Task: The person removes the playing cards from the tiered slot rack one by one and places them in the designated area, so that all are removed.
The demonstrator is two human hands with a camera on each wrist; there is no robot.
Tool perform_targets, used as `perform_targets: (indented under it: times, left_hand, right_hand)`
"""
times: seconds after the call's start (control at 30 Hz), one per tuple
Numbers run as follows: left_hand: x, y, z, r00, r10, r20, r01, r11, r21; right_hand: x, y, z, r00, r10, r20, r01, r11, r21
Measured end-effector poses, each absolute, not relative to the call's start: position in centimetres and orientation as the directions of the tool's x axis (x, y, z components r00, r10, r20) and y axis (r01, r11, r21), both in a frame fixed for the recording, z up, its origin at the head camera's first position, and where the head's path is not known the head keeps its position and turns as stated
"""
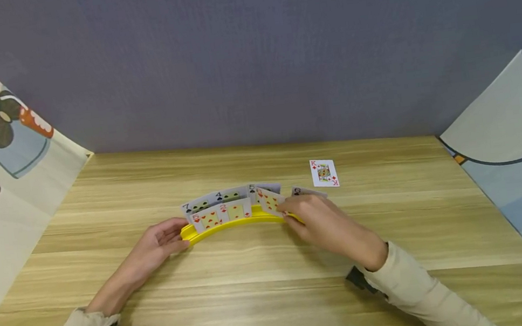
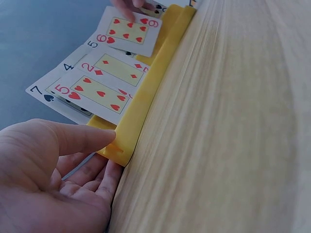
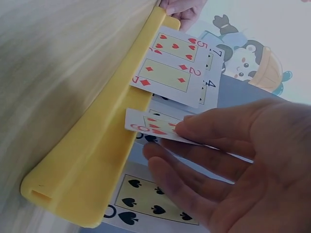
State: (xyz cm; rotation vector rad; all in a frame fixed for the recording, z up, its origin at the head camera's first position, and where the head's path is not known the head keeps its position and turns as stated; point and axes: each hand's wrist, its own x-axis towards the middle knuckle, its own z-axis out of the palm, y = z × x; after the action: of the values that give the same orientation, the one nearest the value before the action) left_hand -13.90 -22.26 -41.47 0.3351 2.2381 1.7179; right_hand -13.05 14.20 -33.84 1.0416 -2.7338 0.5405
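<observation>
A curved yellow playing-card holder (image 1: 229, 225) lies on the table. My left hand (image 1: 153, 244) grips its left end, thumb on top and fingers at the side and below. My right hand (image 1: 324, 226) pinches a hearts card (image 2: 133, 31) between thumb and fingers, tilted, its lower edge close over the holder's front part. A five of hearts (image 2: 95, 94) and a two of diamonds (image 2: 116, 68) stand in the front row at the left. Behind them are the seven (image 1: 198, 206), four (image 1: 232, 195) and five of spades (image 1: 253, 194), partly covered.
A black-suited card (image 3: 155, 199) stands in the back at the right, partly hidden by my right hand. A king of diamonds (image 1: 324, 172) lies face up on the wooden table (image 1: 239, 307) beyond the holder. A grey panel (image 1: 248, 61) rises behind the table.
</observation>
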Motion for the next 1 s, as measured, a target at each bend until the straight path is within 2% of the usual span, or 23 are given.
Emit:
perform_targets:
  times: [0.27, 0.67, 1.0]
  left_hand:
    - [-13.9, -22.2, -41.5, -0.927, 0.361, -0.098, 0.003, 0.269, 0.963]
    - [-13.9, -22.2, -41.3, -0.927, 0.363, -0.092, 0.011, 0.272, 0.962]
    - [-13.9, -22.2, -41.4, -0.93, 0.357, -0.084, 0.018, 0.274, 0.962]
  right_hand:
    - [-12.8, 14.5, -33.1, -0.724, -0.578, 0.375, -0.685, 0.666, -0.295]
    - [-13.4, 15.5, -32.5, -0.596, -0.52, 0.612, -0.785, 0.535, -0.311]
    - [-13.7, 17.0, -31.2, -0.604, -0.452, 0.656, -0.775, 0.526, -0.35]
